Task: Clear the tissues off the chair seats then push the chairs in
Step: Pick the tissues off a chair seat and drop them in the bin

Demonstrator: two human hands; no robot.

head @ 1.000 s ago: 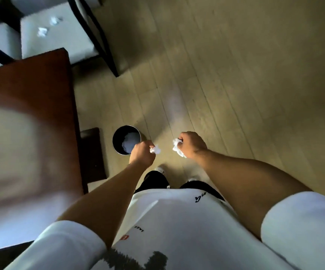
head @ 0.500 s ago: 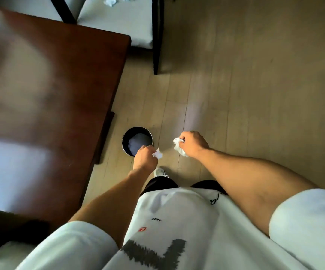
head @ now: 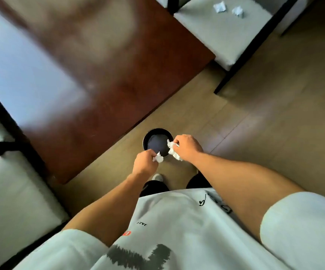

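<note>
A near chair (head: 15, 201) with a bare seat stands at the left. The left hand (head: 145, 162) pinches a crumpled tissue (head: 159, 158) at the black bin's (head: 157, 131) rim; the bin's contents are too dark to tell. The right hand (head: 187, 148) grips a larger tissue (head: 173, 152) over the opening. Two loose tissues (head: 219, 6) lie on the far chair (head: 224, 36).

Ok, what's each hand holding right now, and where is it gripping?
Each pinches a crumpled tissue by one end: left hand, small tissue; right hand, larger tissue.

white T-shirt (head: 187, 221) | small black print reads "JAZZ", upside down | other marks illegible
</note>
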